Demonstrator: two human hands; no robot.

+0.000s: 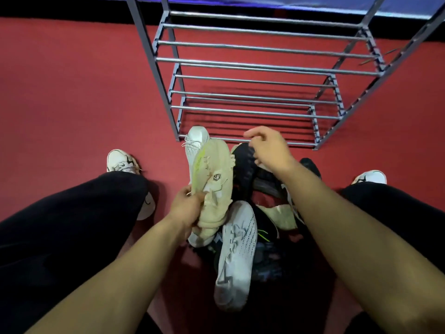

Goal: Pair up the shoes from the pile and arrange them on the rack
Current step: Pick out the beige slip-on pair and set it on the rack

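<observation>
My left hand grips a cream knit shoe by its heel collar and holds it toe-up over the pile. Behind it lies a white lace-up shoe. My right hand hovers over a black shoe, fingers loosely bent, thumb close to its sole, holding nothing. In the pile between my legs lie a white perforated shoe, a second cream shoe partly under my right arm, and dark shoes with neon-green marks. The grey metal rack stands just beyond the pile.
Red carpet covers the floor on both sides of the rack. My legs in black trousers flank the pile, with my white sneakers at the left and right. Another white shoe shows under my left knee.
</observation>
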